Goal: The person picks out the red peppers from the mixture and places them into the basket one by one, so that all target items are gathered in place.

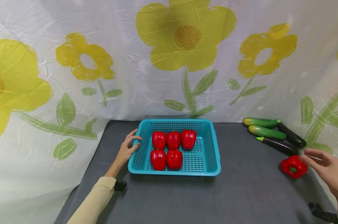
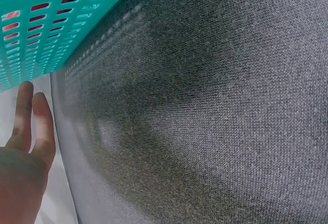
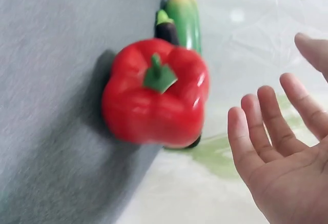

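A turquoise basket (image 1: 174, 173) stands on the grey cloth with several red bell peppers (image 1: 173, 140) in it. My left hand (image 1: 127, 149) is at its left rim, fingers loosely bent and apart. In the left wrist view, two fingers (image 2: 45, 126) of it show beside the basket's perforated wall (image 2: 31, 34); whether they touch it I cannot tell. Over on the right, one more red bell pepper (image 1: 293, 167) lies on the cloth. My right hand (image 1: 326, 168) is just beside it. The right wrist view shows this hand (image 3: 287, 157) with spread fingers, apart from the pepper (image 3: 156, 96) and holding nothing.
Behind the lone pepper lie two green, cucumber-like vegetables (image 1: 267, 132) and two dark eggplants (image 1: 278, 146). A white curtain (image 1: 130, 62) with yellow flowers hangs along the back and sides of the grey tablecloth (image 1: 185, 199).
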`<action>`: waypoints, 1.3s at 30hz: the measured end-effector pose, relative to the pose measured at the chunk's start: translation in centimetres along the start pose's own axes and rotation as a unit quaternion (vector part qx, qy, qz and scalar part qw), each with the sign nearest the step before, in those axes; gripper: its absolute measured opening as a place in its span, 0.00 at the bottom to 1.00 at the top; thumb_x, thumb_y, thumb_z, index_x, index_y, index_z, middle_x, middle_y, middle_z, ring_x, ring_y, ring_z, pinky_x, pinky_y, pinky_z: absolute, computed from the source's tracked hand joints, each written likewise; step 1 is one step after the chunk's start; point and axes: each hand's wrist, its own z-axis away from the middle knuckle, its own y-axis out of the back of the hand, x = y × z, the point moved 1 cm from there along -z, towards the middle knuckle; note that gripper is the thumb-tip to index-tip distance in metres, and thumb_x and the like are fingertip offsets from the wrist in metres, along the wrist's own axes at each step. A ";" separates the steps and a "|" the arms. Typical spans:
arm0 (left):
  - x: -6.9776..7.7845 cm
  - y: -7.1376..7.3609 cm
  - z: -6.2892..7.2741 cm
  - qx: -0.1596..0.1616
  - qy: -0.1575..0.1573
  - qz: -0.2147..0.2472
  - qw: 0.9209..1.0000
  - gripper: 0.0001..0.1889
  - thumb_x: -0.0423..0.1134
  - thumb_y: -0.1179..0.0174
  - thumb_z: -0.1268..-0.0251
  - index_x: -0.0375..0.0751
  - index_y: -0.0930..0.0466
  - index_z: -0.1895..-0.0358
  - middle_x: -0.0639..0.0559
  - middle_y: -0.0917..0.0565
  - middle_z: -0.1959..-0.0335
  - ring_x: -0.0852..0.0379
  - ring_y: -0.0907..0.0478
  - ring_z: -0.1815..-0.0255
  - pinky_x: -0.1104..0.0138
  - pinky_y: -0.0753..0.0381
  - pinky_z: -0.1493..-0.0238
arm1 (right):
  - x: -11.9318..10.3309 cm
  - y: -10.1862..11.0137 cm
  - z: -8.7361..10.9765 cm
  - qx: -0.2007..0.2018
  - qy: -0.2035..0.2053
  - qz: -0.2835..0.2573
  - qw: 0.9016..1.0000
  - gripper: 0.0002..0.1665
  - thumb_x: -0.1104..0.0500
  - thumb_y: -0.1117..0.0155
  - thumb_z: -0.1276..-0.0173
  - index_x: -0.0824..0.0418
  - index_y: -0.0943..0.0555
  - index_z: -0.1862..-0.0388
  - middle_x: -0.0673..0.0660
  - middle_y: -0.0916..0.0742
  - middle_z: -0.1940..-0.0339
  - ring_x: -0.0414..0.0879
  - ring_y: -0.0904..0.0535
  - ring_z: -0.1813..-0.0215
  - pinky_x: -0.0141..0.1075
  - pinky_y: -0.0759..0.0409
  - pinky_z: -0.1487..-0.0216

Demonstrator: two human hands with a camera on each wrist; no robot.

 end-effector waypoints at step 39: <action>0.3 0.0 -0.1 0.000 0.000 0.001 1.000 0.10 0.18 0.45 0.31 0.16 0.25 0.50 0.20 0.43 0.27 0.19 0.45 0.30 0.28 0.36 0.43 | 4.5 -2.1 -0.5 -0.063 -0.070 0.041 0.995 0.49 0.48 0.26 0.34 0.75 0.38 0.29 0.82 0.33 0.34 0.78 0.31 0.43 0.27 0.27 0.72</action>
